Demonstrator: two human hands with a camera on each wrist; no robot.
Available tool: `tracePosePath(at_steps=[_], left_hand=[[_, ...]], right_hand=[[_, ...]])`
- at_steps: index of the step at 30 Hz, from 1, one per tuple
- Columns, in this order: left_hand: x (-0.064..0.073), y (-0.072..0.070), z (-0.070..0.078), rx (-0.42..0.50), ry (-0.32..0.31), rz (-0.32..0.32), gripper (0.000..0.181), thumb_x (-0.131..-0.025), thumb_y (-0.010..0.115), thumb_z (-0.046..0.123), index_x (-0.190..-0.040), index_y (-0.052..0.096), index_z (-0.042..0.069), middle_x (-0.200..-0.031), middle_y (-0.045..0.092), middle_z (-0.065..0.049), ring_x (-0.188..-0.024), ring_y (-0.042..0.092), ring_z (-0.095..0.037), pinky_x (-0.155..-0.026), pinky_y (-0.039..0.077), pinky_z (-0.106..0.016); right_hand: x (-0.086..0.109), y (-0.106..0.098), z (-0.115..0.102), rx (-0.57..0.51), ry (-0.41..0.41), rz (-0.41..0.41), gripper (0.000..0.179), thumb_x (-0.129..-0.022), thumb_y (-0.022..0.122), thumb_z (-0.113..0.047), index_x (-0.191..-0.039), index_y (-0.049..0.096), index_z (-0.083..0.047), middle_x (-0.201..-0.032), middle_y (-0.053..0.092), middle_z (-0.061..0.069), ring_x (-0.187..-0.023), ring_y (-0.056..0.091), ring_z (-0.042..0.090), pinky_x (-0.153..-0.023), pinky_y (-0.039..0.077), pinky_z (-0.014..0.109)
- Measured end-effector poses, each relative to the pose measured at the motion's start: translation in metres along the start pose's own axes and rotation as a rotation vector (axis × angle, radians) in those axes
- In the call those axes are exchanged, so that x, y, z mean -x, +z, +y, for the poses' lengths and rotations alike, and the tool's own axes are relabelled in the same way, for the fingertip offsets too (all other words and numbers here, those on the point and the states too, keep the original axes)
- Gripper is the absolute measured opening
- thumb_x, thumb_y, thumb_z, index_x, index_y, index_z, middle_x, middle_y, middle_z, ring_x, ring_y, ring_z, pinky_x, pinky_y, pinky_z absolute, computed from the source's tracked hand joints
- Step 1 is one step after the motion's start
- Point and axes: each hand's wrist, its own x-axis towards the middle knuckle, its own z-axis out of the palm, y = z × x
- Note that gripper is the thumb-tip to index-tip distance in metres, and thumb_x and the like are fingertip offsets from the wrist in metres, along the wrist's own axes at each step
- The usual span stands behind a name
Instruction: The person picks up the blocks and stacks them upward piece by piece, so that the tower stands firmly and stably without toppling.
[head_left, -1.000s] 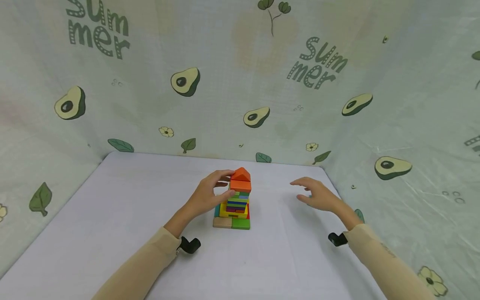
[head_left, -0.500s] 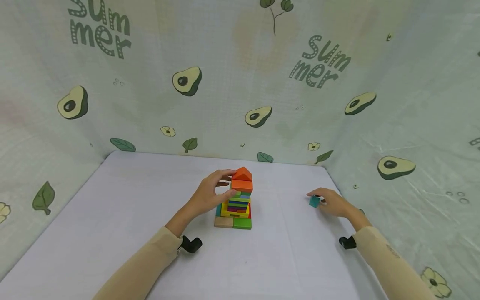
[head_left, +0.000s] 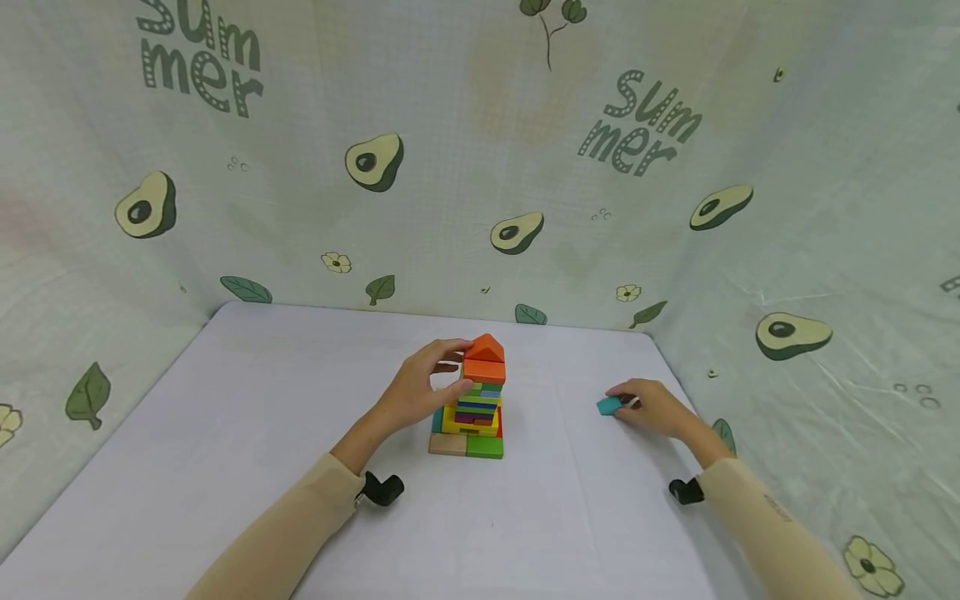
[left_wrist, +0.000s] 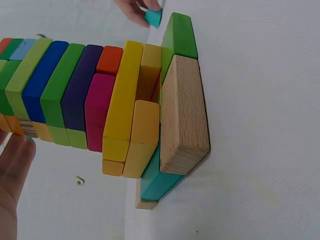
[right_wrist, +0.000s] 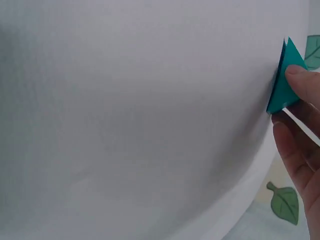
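A tower of colored wooden blocks [head_left: 477,406] stands upright on the table, topped by an orange triangular block [head_left: 485,349]. Its layers show purple, blue, green and yellow in the left wrist view, over a base with a natural wood block [left_wrist: 185,115] and a green block [left_wrist: 181,36]. My left hand [head_left: 416,387] is at the tower's upper left side, fingertips right at the blocks, thumb at the front. Off to the right, my right hand [head_left: 654,408] pinches a teal triangular block [right_wrist: 287,87] between thumb and fingers, close over the table.
White cloth covers the table [head_left: 555,500]. Behind and at both sides hangs a pale cloth [head_left: 435,233] printed with avocados, leaves and lettering; the right side lies near my right hand.
My right hand has taken hold of the teal block, first moving right, then slightly back left, and the block has turned in its fingers. The left hand and tower stay put.
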Motion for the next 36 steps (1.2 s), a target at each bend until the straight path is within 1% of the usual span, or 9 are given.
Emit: tracePosePath(at_steps=[3, 6, 9, 11, 16, 19, 22, 28, 36], left_hand=[[0.000, 0.000, 0.000, 0.001, 0.007, 0.000, 0.062, -0.099, 0.079, 0.031, -0.154, 0.052, 0.020, -0.149, 0.060, -0.001, -0.130, 0.063, -0.020, -0.107, 0.056, -0.044], [0.000, 0.000, 0.000, -0.004, 0.015, 0.004, 0.062, -0.099, 0.079, 0.031, -0.154, 0.052, 0.020, -0.149, 0.060, -0.001, -0.130, 0.063, -0.020, -0.107, 0.056, -0.044], [0.000, 0.000, 0.000, -0.013, 0.013, 0.011, 0.062, -0.098, 0.079, 0.032, -0.154, 0.052, 0.020, -0.149, 0.060, 0.000, -0.130, 0.064, -0.020, -0.107, 0.056, -0.043], [0.000, -0.001, 0.001, -0.015, 0.007, 0.012, 0.062, -0.099, 0.079, 0.033, -0.154, 0.052, 0.021, -0.149, 0.060, 0.000, -0.130, 0.063, -0.019, -0.107, 0.056, -0.042], [0.000, -0.001, 0.002, -0.013, 0.002, 0.008, 0.062, -0.099, 0.079, 0.034, -0.154, 0.052, 0.021, -0.149, 0.060, 0.000, -0.130, 0.063, -0.019, -0.107, 0.056, -0.037], [0.000, 0.000, 0.001, -0.013, 0.000, 0.007, 0.062, -0.098, 0.079, 0.033, -0.154, 0.052, 0.021, -0.149, 0.060, 0.000, -0.130, 0.063, -0.018, -0.107, 0.055, -0.034], [0.000, 0.000, 0.000, -0.014, 0.004, 0.006, 0.063, -0.098, 0.079, 0.033, -0.154, 0.052, 0.021, -0.149, 0.060, 0.000, -0.130, 0.064, -0.018, -0.107, 0.056, -0.035], [0.001, -0.001, 0.000, 0.019, 0.013, -0.003, 0.064, -0.099, 0.079, 0.030, -0.155, 0.050, 0.020, -0.149, 0.060, -0.001, -0.130, 0.064, -0.021, -0.107, 0.056, -0.042], [0.000, -0.002, 0.002, 0.019, 0.033, -0.002, 0.067, -0.098, 0.079, 0.029, -0.158, 0.050, 0.021, -0.149, 0.060, -0.002, -0.130, 0.063, -0.022, -0.105, 0.057, -0.048]], right_hand=[[-0.005, 0.002, -0.012, 0.027, -0.025, 0.027, 0.033, -0.094, 0.080, -0.003, -0.126, 0.073, 0.004, -0.112, 0.075, 0.010, -0.101, 0.072, 0.028, -0.085, 0.064, 0.042], [-0.012, 0.000, -0.033, 0.051, -0.068, 0.072, 0.036, -0.094, 0.080, -0.004, -0.128, 0.072, 0.003, -0.112, 0.075, 0.008, -0.098, 0.073, 0.025, -0.083, 0.064, 0.042], [-0.019, -0.005, -0.063, 0.048, -0.104, 0.124, 0.039, -0.094, 0.082, -0.007, -0.130, 0.071, -0.001, -0.114, 0.075, 0.006, -0.098, 0.072, 0.021, -0.085, 0.064, 0.040], [-0.024, -0.010, -0.088, 0.028, -0.122, 0.165, 0.040, -0.093, 0.083, -0.008, -0.131, 0.070, -0.003, -0.117, 0.075, 0.005, -0.098, 0.072, 0.019, -0.086, 0.064, 0.040], [-0.032, -0.022, -0.150, -0.016, -0.178, 0.274, 0.039, -0.090, 0.086, -0.009, -0.126, 0.071, -0.007, -0.117, 0.076, 0.003, -0.098, 0.072, 0.018, -0.088, 0.064, 0.039], [-0.037, -0.025, -0.180, -0.032, -0.204, 0.300, 0.037, -0.091, 0.086, -0.011, -0.126, 0.073, -0.010, -0.117, 0.076, 0.000, -0.099, 0.071, 0.016, -0.088, 0.064, 0.039], [-0.042, -0.023, -0.202, -0.054, -0.236, 0.300, 0.037, -0.091, 0.086, -0.012, -0.127, 0.074, -0.012, -0.117, 0.075, -0.003, -0.100, 0.070, 0.013, -0.088, 0.064, 0.036], [-0.058, -0.016, -0.230, -0.101, -0.305, 0.308, 0.037, -0.090, 0.087, -0.013, -0.126, 0.076, -0.010, -0.114, 0.072, -0.002, -0.098, 0.070, 0.011, -0.088, 0.063, 0.031], [-0.073, -0.007, -0.242, -0.126, -0.350, 0.312, 0.036, -0.090, 0.088, -0.015, -0.124, 0.076, -0.009, -0.114, 0.076, -0.001, -0.098, 0.070, 0.013, -0.084, 0.064, 0.033]])
